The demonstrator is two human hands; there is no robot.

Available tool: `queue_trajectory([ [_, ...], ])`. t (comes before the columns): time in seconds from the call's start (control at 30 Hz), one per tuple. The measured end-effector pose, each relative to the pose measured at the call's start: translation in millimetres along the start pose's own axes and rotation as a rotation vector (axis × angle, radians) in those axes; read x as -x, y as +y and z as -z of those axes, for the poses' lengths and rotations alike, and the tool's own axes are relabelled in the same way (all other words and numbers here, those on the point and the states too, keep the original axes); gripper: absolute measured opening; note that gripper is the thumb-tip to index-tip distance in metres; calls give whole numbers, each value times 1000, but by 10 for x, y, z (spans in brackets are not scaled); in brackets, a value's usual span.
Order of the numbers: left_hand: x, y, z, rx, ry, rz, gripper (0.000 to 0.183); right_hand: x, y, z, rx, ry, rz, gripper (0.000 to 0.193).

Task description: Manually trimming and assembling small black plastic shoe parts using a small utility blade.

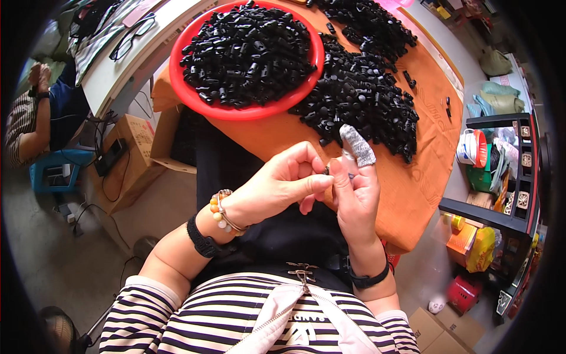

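Observation:
My two hands meet above my lap, fingertips nearly touching. My left hand [289,180], with a beaded bracelet [221,212] at its wrist, is closed in a pinch. A tiny dark piece [326,170] shows at the fingertips; its kind is too small to make out. My right hand [358,197] is closed too, its thumb pressed in toward that spot. A grey knitted finger cover [357,146] sits on one raised finger. Just beyond lies a heap of small black plastic parts [359,100] on the orange cloth [404,194].
A red basin [319,59] heaped with similar black parts [247,53] stands at the table's far left. Glasses [132,36] lie on a white table. A cardboard box [131,156] and a blue stool [53,168] are left, near another person's arm [38,121]. Shelves [489,209] stand right.

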State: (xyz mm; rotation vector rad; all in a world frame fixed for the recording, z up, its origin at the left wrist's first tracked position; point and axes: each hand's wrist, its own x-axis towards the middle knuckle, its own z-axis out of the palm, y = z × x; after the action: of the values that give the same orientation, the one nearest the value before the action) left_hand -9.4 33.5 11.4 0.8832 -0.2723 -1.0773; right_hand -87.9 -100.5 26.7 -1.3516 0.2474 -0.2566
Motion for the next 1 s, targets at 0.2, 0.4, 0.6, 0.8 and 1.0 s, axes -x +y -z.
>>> queue_trajectory([
  [0.2, 15, 41, 55, 251, 14, 106, 13, -9, 15, 3, 123, 36, -27, 45],
  [0.4, 54, 148, 64, 408, 91, 93, 22, 30, -29, 33, 115, -47, -66, 48],
  [0.6, 71, 139, 83, 355, 87, 93, 18, 77, -31, -22, 149, -89, -72, 41],
  [0.8, 68, 99, 51, 232, 142, 36, 16, 76, -6, 11, 257, -115, -25, 32],
  [1.0, 77, 75, 69, 161, 127, -7, 14, 77, 2, -17, 241, -96, 0, 32],
])
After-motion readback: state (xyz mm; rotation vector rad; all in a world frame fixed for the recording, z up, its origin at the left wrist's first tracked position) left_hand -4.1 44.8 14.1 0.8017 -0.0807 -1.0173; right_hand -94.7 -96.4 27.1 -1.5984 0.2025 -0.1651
